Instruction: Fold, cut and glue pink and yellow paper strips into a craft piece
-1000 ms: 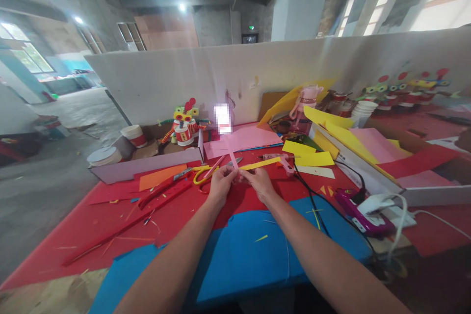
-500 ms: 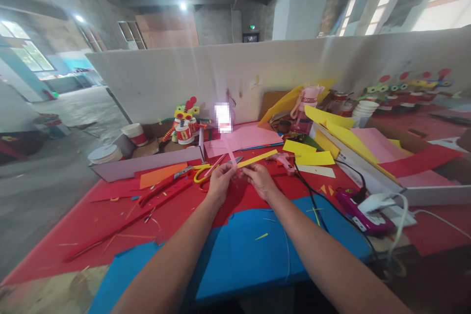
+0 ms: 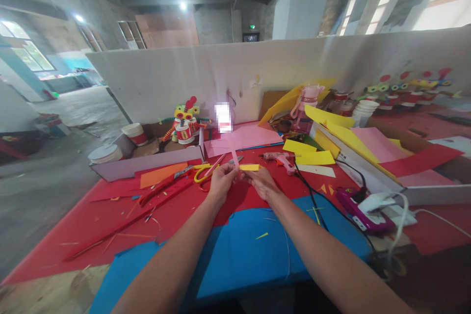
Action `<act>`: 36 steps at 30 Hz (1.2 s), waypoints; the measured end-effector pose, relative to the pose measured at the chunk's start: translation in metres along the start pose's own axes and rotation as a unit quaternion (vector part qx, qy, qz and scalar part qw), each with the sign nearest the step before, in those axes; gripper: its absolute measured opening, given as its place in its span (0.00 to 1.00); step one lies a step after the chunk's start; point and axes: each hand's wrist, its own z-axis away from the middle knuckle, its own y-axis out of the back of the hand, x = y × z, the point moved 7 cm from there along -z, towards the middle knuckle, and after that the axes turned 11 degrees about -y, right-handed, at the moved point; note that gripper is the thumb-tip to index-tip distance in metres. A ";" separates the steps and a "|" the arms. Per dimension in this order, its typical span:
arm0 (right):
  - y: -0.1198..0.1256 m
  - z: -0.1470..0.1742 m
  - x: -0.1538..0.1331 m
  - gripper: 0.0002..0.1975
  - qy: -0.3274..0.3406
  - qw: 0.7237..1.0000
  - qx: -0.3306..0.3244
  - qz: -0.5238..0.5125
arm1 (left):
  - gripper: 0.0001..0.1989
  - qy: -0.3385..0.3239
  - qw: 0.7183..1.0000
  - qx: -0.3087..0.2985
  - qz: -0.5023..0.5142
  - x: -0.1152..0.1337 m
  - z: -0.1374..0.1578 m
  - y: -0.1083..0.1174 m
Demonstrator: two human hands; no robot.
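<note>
My left hand (image 3: 222, 181) pinches the near end of a pink paper strip (image 3: 234, 151), which points away from me. A yellow paper strip (image 3: 249, 167) meets it at the fingertips, and my right hand (image 3: 263, 183) has its fingers closed on that strip. The yellow strip looks folded short, lying across above the right fingers. The exact overlap of the strips is hidden by my fingers. Just left of my left hand lie scissors with yellow handles (image 3: 199, 174). A pink glue gun (image 3: 280, 158) rests beyond my right hand.
Pink paper sheets (image 3: 253, 136) lie at the back, yellow pieces (image 3: 314, 158) to the right. A paper-cup robot figure (image 3: 184, 130) stands in the left box. A purple power strip (image 3: 362, 212) with cables sits at right. Blue paper (image 3: 250, 250) covers the near edge.
The long yellow strip that stretched up to the right is now folded back towards my left hand. The pink strip has swung slightly more upright; my left hand has barely moved.
</note>
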 end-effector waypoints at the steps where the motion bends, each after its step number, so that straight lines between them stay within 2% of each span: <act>1: 0.000 0.000 0.000 0.17 -0.002 1.000 0.000 0.003 | 0.15 0.000 1.000 -0.001 -0.004 0.000 0.000 0.000; 11: 0.007 -0.001 0.001 0.20 0.002 0.998 0.054 0.039 | 0.10 -0.001 0.999 0.010 -0.037 -0.005 -0.001 0.002; 14: 0.010 -0.002 -0.002 0.19 0.033 0.994 0.078 0.073 | 0.09 0.006 0.999 0.001 -0.033 -0.004 0.001 -0.001; 18: 0.013 -0.002 -0.011 0.15 0.108 0.981 0.109 0.121 | 0.09 -0.019 0.999 -0.028 -0.027 0.007 0.004 -0.009; 21: 0.011 0.000 -0.015 0.13 0.139 0.974 0.115 0.135 | 0.10 -0.009 1.000 0.000 -0.004 0.008 0.007 -0.007; 24: 0.005 0.001 -0.014 0.11 0.139 0.974 0.096 0.148 | 0.10 0.007 0.998 0.059 0.008 0.005 0.007 0.001; 26: 0.003 0.001 -0.013 0.12 0.129 0.977 0.085 0.147 | 0.09 0.004 0.997 0.072 0.002 0.004 0.007 0.004; 36: 0.010 -0.002 -0.013 0.16 0.110 0.980 0.087 0.139 | 0.13 0.015 0.995 0.045 0.083 -0.003 0.005 -0.004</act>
